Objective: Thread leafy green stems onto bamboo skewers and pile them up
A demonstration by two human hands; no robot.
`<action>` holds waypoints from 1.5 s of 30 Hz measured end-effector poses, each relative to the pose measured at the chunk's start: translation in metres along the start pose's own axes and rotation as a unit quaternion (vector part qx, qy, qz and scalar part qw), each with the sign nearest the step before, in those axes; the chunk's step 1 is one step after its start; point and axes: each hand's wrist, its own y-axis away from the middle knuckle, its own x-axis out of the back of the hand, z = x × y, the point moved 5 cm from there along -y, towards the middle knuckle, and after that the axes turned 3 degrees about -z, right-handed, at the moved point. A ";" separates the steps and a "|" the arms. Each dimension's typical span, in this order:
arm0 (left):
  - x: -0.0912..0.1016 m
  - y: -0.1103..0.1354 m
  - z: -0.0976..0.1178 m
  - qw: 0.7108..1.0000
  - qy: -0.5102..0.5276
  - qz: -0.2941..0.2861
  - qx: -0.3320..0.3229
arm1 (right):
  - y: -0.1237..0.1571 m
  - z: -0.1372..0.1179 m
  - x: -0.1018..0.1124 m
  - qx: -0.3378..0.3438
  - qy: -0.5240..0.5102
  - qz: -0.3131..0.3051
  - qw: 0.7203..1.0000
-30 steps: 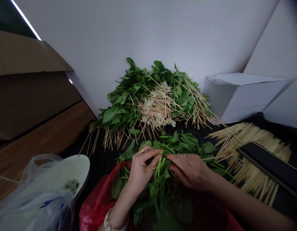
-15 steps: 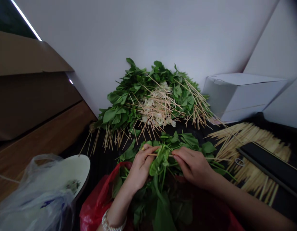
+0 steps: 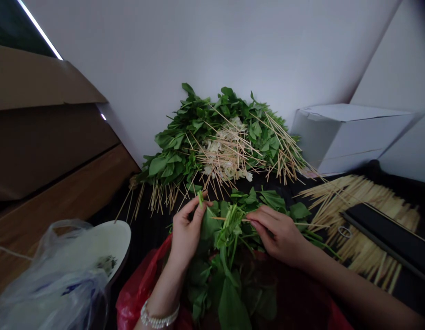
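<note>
My left hand (image 3: pixel 188 225) pinches a leafy green sprig (image 3: pixel 208 223) by its stem, with the cut stem end poking up above the fingertips. To its right, my right hand (image 3: pixel 276 233) is closed on a thin wooden skewer (image 3: pixel 310 225) lying roughly level. A bunch of green stems (image 3: pixel 233 220) is threaded on the skewer near its left tip, the leaves hanging down. Beneath both hands, loose leafy greens (image 3: pixel 234 311) lie in and over a red plastic bag (image 3: pixel 140 288).
Behind the hands is a heap of skewered greens (image 3: pixel 171 162) with pale skewered pieces (image 3: pixel 228 151) in the middle. Bare skewers (image 3: pixel 367 197) and a dark flat case (image 3: pixel 387 233) lie right. A white bowl (image 3: pixel 121 238), clear plastic bag (image 3: pixel 61 284) and white box (image 3: pixel 356 137) stand around.
My left hand has moved left, away from the skewer, and now holds a separate sprig. My right hand stays on the skewer in nearly the same place.
</note>
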 end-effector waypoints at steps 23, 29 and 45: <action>-0.013 0.006 -0.011 0.949 0.255 -0.020 0.184 | 0.003 0.007 0.002 -0.027 0.060 0.015 0.998; -0.012 0.005 -0.012 0.949 0.259 -0.007 0.178 | 0.002 0.004 0.004 -0.020 0.055 0.032 0.998; -0.012 0.005 -0.013 0.953 0.248 0.002 0.174 | 0.003 0.006 0.002 -0.018 0.063 0.026 0.998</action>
